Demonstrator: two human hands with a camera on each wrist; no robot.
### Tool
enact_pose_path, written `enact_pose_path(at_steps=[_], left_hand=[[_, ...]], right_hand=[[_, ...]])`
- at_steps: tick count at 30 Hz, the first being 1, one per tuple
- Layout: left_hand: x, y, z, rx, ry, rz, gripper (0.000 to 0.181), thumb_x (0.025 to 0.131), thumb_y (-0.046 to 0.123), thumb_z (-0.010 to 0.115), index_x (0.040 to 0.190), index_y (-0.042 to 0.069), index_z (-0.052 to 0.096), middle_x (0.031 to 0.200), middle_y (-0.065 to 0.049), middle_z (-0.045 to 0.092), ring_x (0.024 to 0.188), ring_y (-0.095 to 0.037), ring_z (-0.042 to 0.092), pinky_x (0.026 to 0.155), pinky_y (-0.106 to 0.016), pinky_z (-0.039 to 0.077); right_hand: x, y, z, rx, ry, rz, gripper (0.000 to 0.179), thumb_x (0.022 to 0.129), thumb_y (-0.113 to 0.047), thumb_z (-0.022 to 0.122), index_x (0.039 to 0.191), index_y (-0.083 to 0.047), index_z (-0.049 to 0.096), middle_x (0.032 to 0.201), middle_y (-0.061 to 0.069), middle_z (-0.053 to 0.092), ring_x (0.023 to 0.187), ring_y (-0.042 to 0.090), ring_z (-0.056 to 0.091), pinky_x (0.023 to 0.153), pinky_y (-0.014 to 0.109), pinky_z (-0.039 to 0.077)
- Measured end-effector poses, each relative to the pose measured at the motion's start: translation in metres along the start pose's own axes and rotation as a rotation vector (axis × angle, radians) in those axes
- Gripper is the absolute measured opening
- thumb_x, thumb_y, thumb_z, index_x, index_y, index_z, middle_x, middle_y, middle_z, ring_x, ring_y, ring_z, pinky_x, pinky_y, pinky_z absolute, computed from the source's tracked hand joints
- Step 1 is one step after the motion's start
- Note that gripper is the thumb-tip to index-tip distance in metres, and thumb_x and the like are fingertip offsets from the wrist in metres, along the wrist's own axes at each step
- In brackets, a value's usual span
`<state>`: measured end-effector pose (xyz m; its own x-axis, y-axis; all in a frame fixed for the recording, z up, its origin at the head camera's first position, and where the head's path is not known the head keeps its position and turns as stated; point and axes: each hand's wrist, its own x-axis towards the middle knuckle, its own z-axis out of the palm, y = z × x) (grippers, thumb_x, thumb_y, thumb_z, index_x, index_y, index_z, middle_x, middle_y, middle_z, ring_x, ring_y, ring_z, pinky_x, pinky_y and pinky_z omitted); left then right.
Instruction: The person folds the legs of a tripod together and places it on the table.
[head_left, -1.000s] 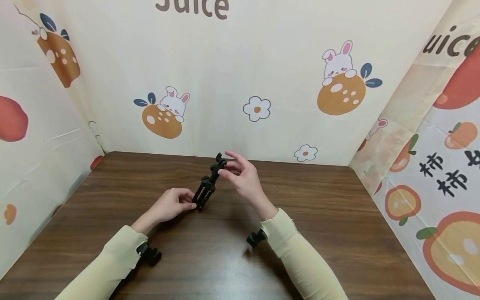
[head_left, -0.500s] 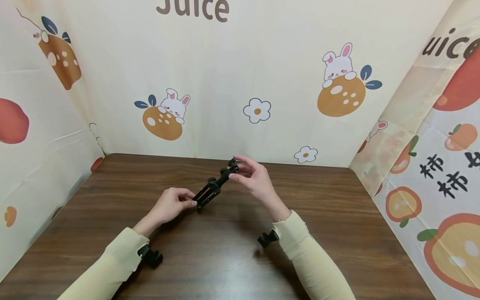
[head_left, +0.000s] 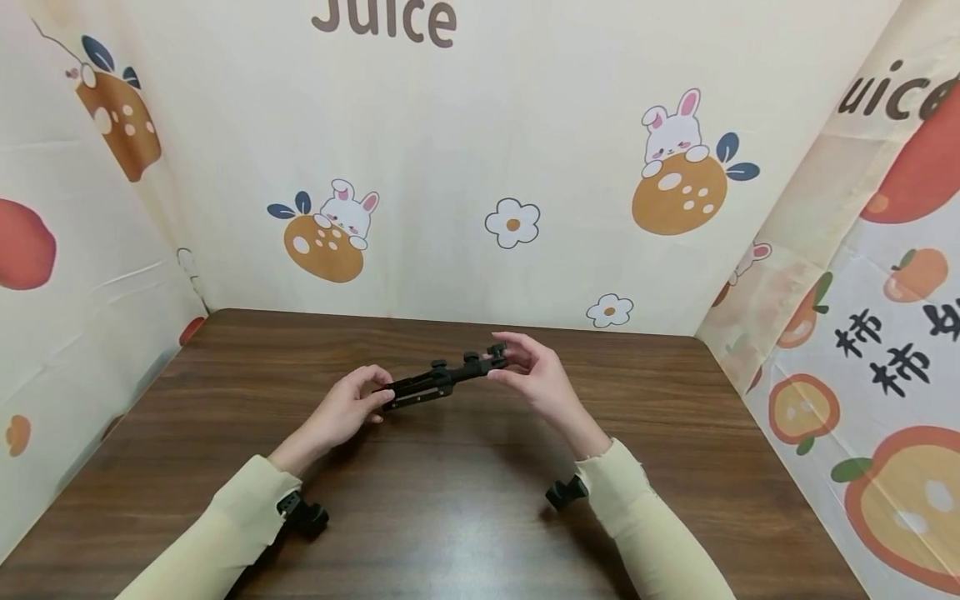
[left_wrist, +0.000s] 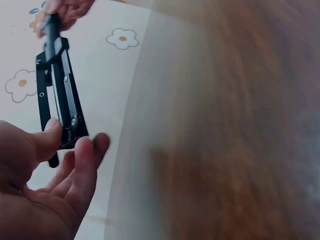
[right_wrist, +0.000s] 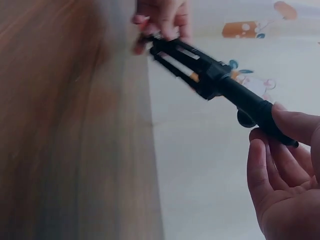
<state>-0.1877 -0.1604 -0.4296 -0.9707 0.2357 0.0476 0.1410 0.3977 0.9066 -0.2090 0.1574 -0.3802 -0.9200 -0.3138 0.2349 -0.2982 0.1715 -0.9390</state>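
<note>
A small black tripod (head_left: pixel 431 384), its legs folded together, is held nearly level above the table between my two hands. My left hand (head_left: pixel 347 410) pinches the leg end between thumb and fingers. In the left wrist view, the left thumb presses the side of the tripod legs (left_wrist: pixel 65 95). At the head end, my right hand (head_left: pixel 542 385) grips the tripod with thumb and fingertips. The right wrist view shows the tripod's column (right_wrist: pixel 242 95) running into that grip, with a round knob just before it.
The brown wooden table (head_left: pixel 450 517) lies under both hands. Behind it hangs a pale printed cloth (head_left: pixel 435 150), with more cloth at the left and right sides. Black camera mounts sit on both wrists, such as the left mount (head_left: pixel 303 514).
The tripod has swung from steeply tilted to nearly level. Its head end moved right and down with my right hand, while my left hand stayed almost in place at the leg end.
</note>
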Motion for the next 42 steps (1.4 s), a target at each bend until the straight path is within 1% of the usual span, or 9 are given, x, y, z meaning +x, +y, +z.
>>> enact_pose_path(at_steps=[4, 6, 11, 16, 23, 27, 30, 34, 42], left_hand=[[0.002, 0.005, 0.0, 0.017, 0.077, 0.035, 0.011, 0.095, 0.012, 0.069, 0.105, 0.008, 0.066, 0.094, -0.009, 0.061, 0.071, -0.025, 0.063, 0.062, -0.029, 0.05], [0.004, 0.007, 0.0, 0.002, 0.08, 0.038, 0.014, 0.094, 0.014, 0.071, 0.105, 0.008, 0.068, 0.092, -0.007, 0.065, 0.074, -0.027, 0.064, 0.064, -0.031, 0.05], [0.009, 0.008, 0.002, -0.082, -0.02, 0.032, 0.02, 0.093, 0.011, 0.072, 0.112, 0.004, 0.07, 0.102, -0.01, 0.07, 0.082, -0.032, 0.065, 0.072, -0.038, 0.053], [0.017, 0.006, 0.006, -0.124, -0.091, 0.019, 0.023, 0.092, 0.01, 0.072, 0.115, 0.002, 0.071, 0.111, -0.011, 0.069, 0.085, -0.025, 0.068, 0.076, -0.04, 0.055], [0.025, 0.0, 0.013, -0.085, -0.145, 0.009, 0.022, 0.092, 0.006, 0.071, 0.113, 0.0, 0.072, 0.106, -0.012, 0.07, 0.078, -0.026, 0.066, 0.07, -0.037, 0.055], [0.026, -0.001, 0.015, -0.031, -0.143, -0.019, 0.02, 0.09, 0.007, 0.073, 0.11, 0.004, 0.075, 0.111, -0.013, 0.068, 0.075, -0.021, 0.064, 0.067, -0.035, 0.055], [0.026, 0.0, 0.015, 0.022, -0.129, -0.042, 0.019, 0.089, 0.01, 0.076, 0.108, 0.008, 0.077, 0.113, -0.011, 0.068, 0.075, -0.019, 0.061, 0.066, -0.035, 0.053], [0.027, -0.001, 0.015, 0.069, -0.116, -0.043, 0.018, 0.087, 0.011, 0.077, 0.105, 0.01, 0.078, 0.102, -0.007, 0.07, 0.073, -0.018, 0.056, 0.064, -0.033, 0.049], [0.027, -0.002, 0.015, 0.085, -0.121, -0.013, 0.017, 0.085, 0.011, 0.08, 0.101, 0.011, 0.079, 0.097, -0.003, 0.072, 0.081, -0.019, 0.054, 0.069, -0.032, 0.044]], right_hand=[[-0.006, 0.011, -0.009, -0.044, 0.022, 0.043, 0.046, 0.084, -0.002, 0.079, 0.127, -0.006, 0.063, 0.107, 0.011, 0.073, 0.094, 0.024, 0.069, 0.081, 0.031, 0.055], [-0.009, 0.016, -0.014, -0.098, 0.039, 0.068, 0.044, 0.083, -0.005, 0.08, 0.125, -0.006, 0.065, 0.104, 0.009, 0.074, 0.093, 0.022, 0.068, 0.08, 0.031, 0.054], [-0.016, 0.028, -0.025, -0.204, 0.075, 0.121, 0.045, 0.081, -0.009, 0.083, 0.123, -0.007, 0.067, 0.1, 0.007, 0.074, 0.092, 0.02, 0.067, 0.08, 0.031, 0.053], [-0.021, 0.036, -0.031, -0.261, 0.071, 0.175, 0.04, 0.081, -0.01, 0.083, 0.119, -0.008, 0.069, 0.096, 0.007, 0.073, 0.091, 0.021, 0.069, 0.079, 0.034, 0.055], [-0.024, 0.051, -0.036, -0.366, 0.05, 0.254, 0.035, 0.08, -0.012, 0.085, 0.112, -0.012, 0.072, 0.093, 0.001, 0.072, 0.088, 0.017, 0.068, 0.076, 0.035, 0.054], [-0.024, 0.058, -0.034, -0.411, 0.048, 0.277, 0.034, 0.078, -0.013, 0.086, 0.109, -0.014, 0.073, 0.092, 0.0, 0.071, 0.085, 0.016, 0.066, 0.072, 0.032, 0.052], [-0.024, 0.061, -0.033, -0.432, 0.033, 0.278, 0.034, 0.078, -0.013, 0.086, 0.109, -0.015, 0.073, 0.09, 0.0, 0.07, 0.083, 0.015, 0.065, 0.069, 0.032, 0.051], [-0.025, 0.063, -0.032, -0.434, 0.021, 0.277, 0.035, 0.077, -0.013, 0.087, 0.109, -0.015, 0.073, 0.09, 0.0, 0.069, 0.084, 0.015, 0.064, 0.069, 0.032, 0.051], [-0.027, 0.062, -0.037, -0.43, -0.01, 0.261, 0.035, 0.079, -0.015, 0.086, 0.112, -0.016, 0.074, 0.099, 0.001, 0.071, 0.091, 0.017, 0.064, 0.077, 0.035, 0.052]])
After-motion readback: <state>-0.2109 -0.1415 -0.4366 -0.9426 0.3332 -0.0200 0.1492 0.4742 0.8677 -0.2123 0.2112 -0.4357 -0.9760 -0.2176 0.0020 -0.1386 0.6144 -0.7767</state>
